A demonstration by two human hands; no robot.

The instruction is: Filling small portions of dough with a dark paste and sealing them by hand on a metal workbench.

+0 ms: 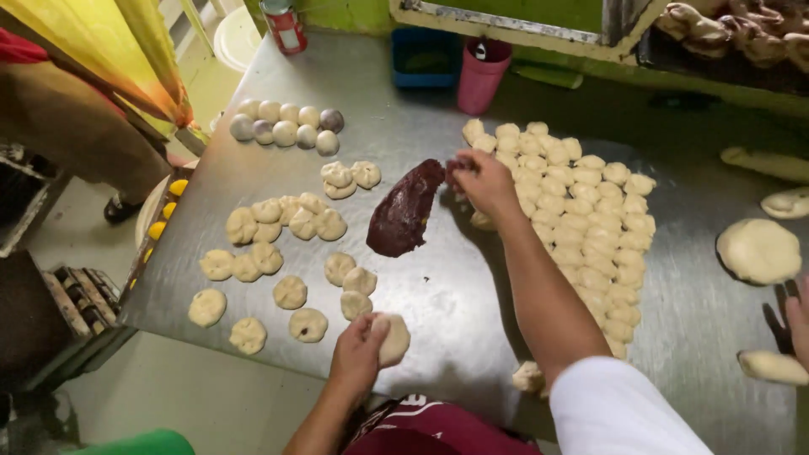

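Down at six o'clock of the steel surface [438, 295], my left hand [358, 354] grips a dough ball [394, 337]; the ball sits against my thumb side, at about three o'clock of the hand, with my fingers curled around its left edge and pinching it closed. That forearm comes up from the bottom edge, wrist bent slightly inward.

My right hand [484, 181] reaches out toward twelve o'clock, arm stretched long across the surface, a white sleeve at the elbow. Its fingers are pressed together on a small bit of dark purple filling, pinched right at the upper tip of the filling mound [404, 211], which lies at nine o'clock of that hand. Whether the bit is already torn free of the mound I cannot tell; the fingertips are blurred.

At three o'clock of my right hand lies a wide field of flattened dough pieces [590, 219], packed edge to edge; my forearm covers part of its lower left side. At nine to ten o'clock of the mound lie filled rounds [286, 244] in loose clusters, with smoother balls [282, 125] further out. A pink cup [482, 80] stands at twelve o'clock. Another person's hand [796, 316] is cut off by the right edge, near a larger flat disc of dough [758, 250].
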